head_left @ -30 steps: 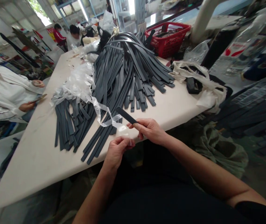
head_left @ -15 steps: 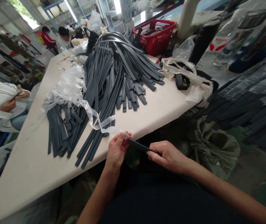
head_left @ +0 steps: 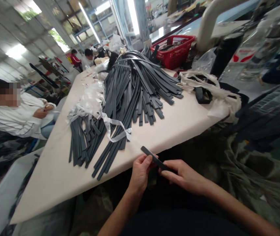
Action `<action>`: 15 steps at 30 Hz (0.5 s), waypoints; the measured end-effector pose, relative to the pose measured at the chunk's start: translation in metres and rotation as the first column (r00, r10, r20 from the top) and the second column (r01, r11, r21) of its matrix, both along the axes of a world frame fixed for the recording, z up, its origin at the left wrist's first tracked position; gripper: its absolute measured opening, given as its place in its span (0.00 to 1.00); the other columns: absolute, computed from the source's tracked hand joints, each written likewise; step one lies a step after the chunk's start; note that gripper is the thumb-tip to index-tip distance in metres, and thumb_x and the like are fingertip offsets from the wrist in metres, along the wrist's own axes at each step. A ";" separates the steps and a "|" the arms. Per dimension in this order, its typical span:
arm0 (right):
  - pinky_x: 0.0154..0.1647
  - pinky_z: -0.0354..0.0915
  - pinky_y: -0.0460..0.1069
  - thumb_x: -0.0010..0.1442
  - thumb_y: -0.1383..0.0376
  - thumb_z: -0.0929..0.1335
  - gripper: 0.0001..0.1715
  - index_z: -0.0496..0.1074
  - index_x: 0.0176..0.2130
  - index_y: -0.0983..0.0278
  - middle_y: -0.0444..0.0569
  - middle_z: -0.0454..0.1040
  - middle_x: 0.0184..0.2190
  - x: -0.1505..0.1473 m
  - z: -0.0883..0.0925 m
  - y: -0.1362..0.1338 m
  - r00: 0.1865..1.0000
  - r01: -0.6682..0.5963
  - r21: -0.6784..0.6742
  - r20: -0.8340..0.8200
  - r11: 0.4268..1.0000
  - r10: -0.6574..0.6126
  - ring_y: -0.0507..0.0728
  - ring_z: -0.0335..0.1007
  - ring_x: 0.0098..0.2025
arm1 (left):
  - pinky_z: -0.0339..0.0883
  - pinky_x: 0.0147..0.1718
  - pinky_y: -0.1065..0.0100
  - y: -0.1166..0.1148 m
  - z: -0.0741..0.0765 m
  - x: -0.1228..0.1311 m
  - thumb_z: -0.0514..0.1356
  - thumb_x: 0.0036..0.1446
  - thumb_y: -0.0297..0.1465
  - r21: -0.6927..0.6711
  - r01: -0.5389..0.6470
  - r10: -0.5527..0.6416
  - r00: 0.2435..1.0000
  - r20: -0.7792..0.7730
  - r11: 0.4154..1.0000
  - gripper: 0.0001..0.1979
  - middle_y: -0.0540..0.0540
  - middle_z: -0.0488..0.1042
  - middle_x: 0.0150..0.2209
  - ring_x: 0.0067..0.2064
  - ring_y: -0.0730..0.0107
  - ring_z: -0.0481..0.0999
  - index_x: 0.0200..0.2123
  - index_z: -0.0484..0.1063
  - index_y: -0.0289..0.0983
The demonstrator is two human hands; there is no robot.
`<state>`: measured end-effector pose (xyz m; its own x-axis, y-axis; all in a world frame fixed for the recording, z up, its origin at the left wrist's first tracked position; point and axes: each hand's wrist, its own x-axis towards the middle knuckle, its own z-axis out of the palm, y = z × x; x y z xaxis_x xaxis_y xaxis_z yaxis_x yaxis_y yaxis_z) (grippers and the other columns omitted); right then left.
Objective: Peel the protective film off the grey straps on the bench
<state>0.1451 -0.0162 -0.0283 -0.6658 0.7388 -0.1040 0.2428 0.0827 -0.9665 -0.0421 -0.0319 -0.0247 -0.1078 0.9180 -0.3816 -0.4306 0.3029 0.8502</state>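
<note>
A dark grey strip (head_left: 148,153) juts up and left from between my two hands, just off the near edge of the pale table (head_left: 56,170). My right hand (head_left: 183,175) pinches it lower down, fingers closed round it. My left hand (head_left: 141,171) grips the same strip from the left, thumb and fingers closed on it. On the table lies a big heap of like grey strips (head_left: 127,95), with clear plastic film (head_left: 94,101) draped across its left side and a ribbon of film trailing toward me.
A red basket (head_left: 174,50) stands at the table's far end. A white cloth bag with black strips (head_left: 209,91) lies at the right edge. A person in white (head_left: 19,116) sits at the left. Dark bundles and a sack fill the floor on the right.
My left hand has let go of the plastic film, which now rests on the table, and gripped the strip. Both hands sit lower and nearer my lap. The view has swung.
</note>
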 end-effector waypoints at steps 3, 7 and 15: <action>0.33 0.66 0.47 0.66 0.50 0.63 0.23 0.74 0.40 0.65 0.49 0.75 0.35 0.033 -0.026 -0.011 0.998 -0.053 -0.087 0.023 0.995 0.056 0.56 0.71 0.34 | 0.70 0.36 0.70 0.002 -0.003 -0.007 0.73 0.44 0.41 0.004 -0.076 0.076 0.997 -0.019 0.997 0.17 0.42 0.83 0.34 0.35 0.68 0.78 0.31 0.81 0.33; 0.29 0.64 0.47 0.69 0.47 0.57 0.30 0.72 0.32 0.66 0.48 0.72 0.27 0.053 -0.054 -0.022 0.989 0.021 -0.136 0.148 0.990 -0.001 0.54 0.68 0.28 | 0.68 0.40 0.68 -0.004 -0.011 -0.003 0.72 0.46 0.42 -0.001 0.007 -0.007 0.997 -0.073 1.000 0.18 0.41 0.83 0.37 0.38 0.66 0.78 0.34 0.82 0.34; 0.31 0.65 0.46 0.69 0.49 0.60 0.25 0.71 0.34 0.65 0.46 0.71 0.29 0.018 -0.026 -0.011 0.999 0.031 0.012 0.030 0.999 -0.031 0.53 0.68 0.29 | 0.66 0.40 0.64 -0.021 -0.011 0.024 0.65 0.54 0.39 0.076 0.267 -0.249 0.950 -0.189 0.961 0.14 0.46 0.80 0.30 0.33 0.66 0.74 0.37 0.82 0.34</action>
<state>0.1633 -0.0270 -0.0543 -0.6392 0.7604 -0.1147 0.2743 0.0861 -0.9578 -0.0178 -0.0532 -0.0359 0.0804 0.9555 -0.2838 -0.1900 0.2942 0.9367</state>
